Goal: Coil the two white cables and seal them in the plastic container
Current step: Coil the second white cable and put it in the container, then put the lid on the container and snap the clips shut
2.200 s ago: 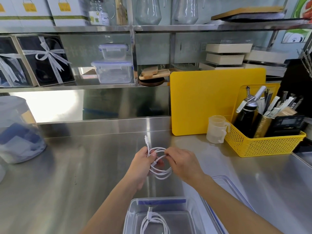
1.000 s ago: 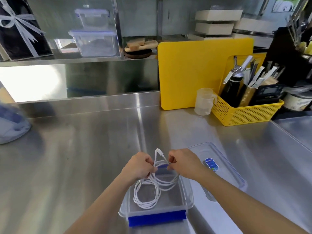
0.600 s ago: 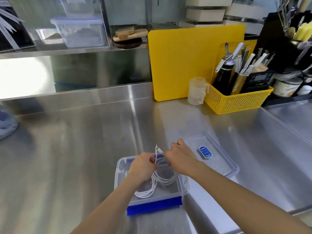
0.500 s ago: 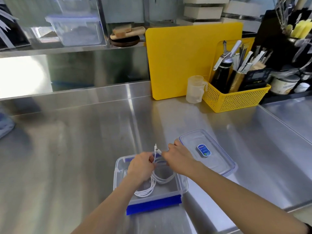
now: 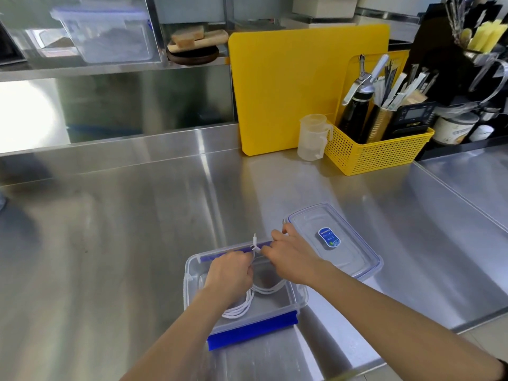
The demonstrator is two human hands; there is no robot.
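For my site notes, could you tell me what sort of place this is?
Probably a commercial kitchen or café prep area: a stainless steel counter, a yellow cutting board against the back, and a yellow basket of utensils.

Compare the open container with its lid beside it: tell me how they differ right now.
The container is deep and holds white cables; the lid is flat and holds nothing. Both hands reach into the container; only the right hand lies near the lid's corner. The lid bears a blue sticker; the container shows none. Both are clear plastic with blue trim, resting on the steel counter.
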